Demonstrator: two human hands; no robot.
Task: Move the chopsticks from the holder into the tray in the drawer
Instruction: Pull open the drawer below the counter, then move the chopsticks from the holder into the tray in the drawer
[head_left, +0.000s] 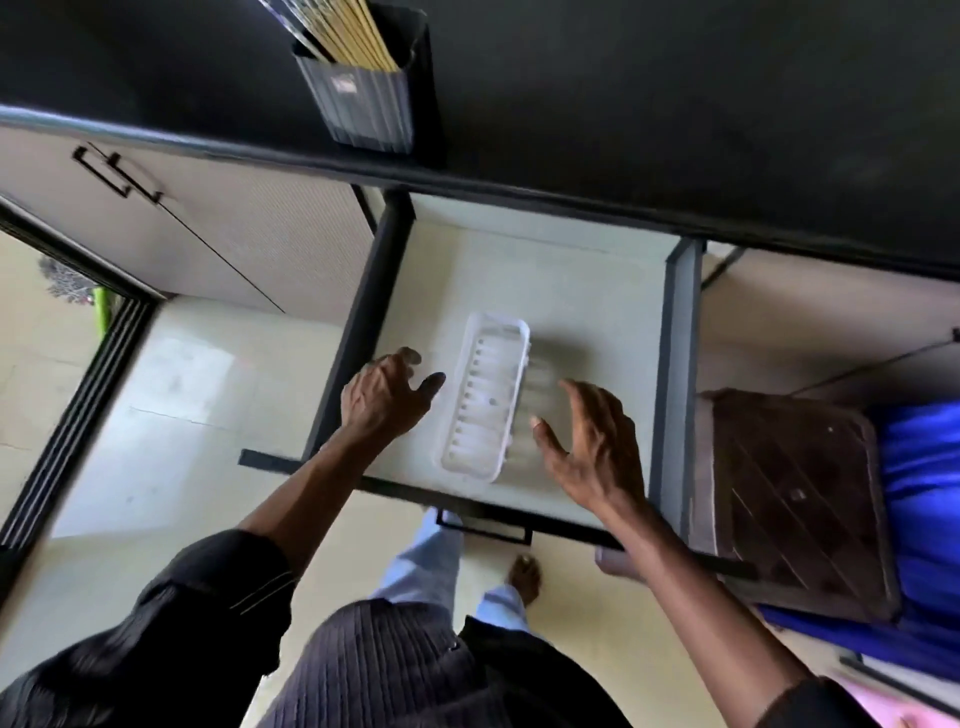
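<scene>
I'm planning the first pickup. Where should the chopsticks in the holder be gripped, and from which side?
Grip the chopsticks on the bare shafts just above the holder's rim, coming from above and the front. They stand bundled and leaning left, lower ends buried in the holder, so only the upper lengths are free. Both hands, left and right, are open over the tray.

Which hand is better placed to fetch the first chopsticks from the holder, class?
Probably the left hand. The holder with the chopsticks stands on the counter up and to the left, nearer that side. Both hands are open and empty beside the tray; the right hand sits farther away.
</scene>
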